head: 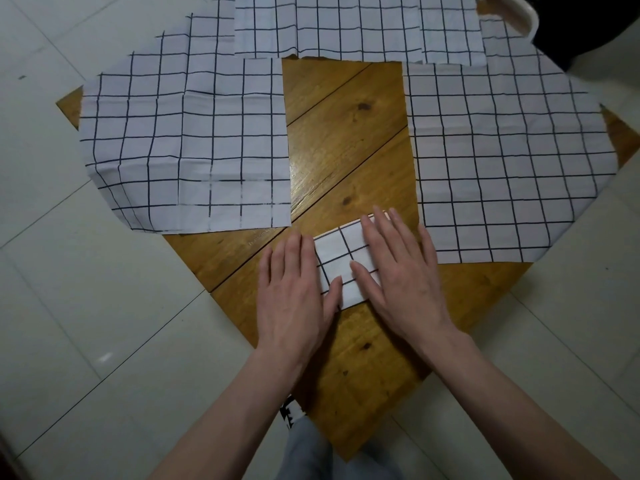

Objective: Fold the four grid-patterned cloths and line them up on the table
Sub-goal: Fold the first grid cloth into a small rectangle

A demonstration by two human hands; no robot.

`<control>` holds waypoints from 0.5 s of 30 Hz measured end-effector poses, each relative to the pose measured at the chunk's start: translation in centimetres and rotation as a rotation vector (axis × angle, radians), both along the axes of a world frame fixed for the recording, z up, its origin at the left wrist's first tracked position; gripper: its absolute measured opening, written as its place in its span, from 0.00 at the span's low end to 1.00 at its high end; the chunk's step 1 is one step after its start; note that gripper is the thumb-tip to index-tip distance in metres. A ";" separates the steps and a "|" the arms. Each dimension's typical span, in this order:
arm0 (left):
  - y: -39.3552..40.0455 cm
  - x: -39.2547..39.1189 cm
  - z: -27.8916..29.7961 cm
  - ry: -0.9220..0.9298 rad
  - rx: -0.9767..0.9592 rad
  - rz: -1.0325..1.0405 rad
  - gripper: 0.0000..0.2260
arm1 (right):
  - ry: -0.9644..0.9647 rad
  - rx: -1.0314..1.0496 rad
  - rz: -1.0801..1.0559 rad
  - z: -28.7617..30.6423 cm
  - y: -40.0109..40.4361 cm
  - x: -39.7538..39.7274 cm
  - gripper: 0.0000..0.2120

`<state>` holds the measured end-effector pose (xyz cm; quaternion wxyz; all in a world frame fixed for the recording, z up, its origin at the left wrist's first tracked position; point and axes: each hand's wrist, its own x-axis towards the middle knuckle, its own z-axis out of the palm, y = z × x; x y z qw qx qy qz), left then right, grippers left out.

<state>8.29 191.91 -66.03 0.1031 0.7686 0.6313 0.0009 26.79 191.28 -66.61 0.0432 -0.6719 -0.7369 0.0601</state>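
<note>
A small folded white cloth with black grid lines lies on the wooden table near its front corner. My left hand lies flat with its fingers apart at the cloth's left edge, the thumb on the cloth. My right hand presses flat on the cloth's right half. Three more grid cloths lie spread out: one at the left, one at the right, one across the back. The left and right ones hang over the table's edges.
The table stands corner-on to me on a pale tiled floor. A strip of bare wood runs between the left and right cloths. My shoe and trouser leg show beneath the front corner. A white rim shows at the back right.
</note>
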 end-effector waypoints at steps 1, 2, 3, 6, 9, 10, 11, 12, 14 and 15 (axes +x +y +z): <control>-0.1 0.1 0.2 -0.010 0.005 0.026 0.33 | 0.021 0.016 -0.036 0.2 -0.5 -0.1 0.31; -0.1 0.2 0.5 -0.023 0.008 0.046 0.32 | 0.034 0.026 -0.069 0.3 -1.1 -0.2 0.31; 0.0 0.3 0.8 -0.041 0.001 0.065 0.32 | 0.040 0.029 -0.093 0.3 -1.6 -0.3 0.31; 0.9 0.4 1.7 -0.102 -0.112 0.120 0.30 | 0.042 0.004 -0.108 0.1 -3.0 -0.4 0.30; 1.9 0.4 2.4 -0.230 -0.203 0.158 0.24 | 0.060 -0.018 -0.128 -0.1 -3.8 -0.4 0.31; 2.1 0.4 2.6 -0.281 -0.215 0.175 0.21 | 0.067 -0.019 -0.139 -0.1 -3.8 -0.4 0.31; 2.4 0.4 2.8 -0.317 -0.232 0.190 0.18 | 0.076 -0.021 -0.149 -0.2 -3.8 -0.4 0.32; 2.6 0.5 3.0 -0.339 -0.252 0.205 0.16 | 0.087 -0.028 -0.154 -0.2 -3.7 -0.3 0.32; 3.1 0.7 3.4 -0.374 -0.312 0.249 0.14 | 0.116 -0.045 -0.164 -0.1 -3.5 -0.2 0.33; 3.4 0.8 3.6 -0.395 -0.354 0.278 0.15 | 0.127 -0.050 -0.171 -0.1 -3.4 -0.1 0.33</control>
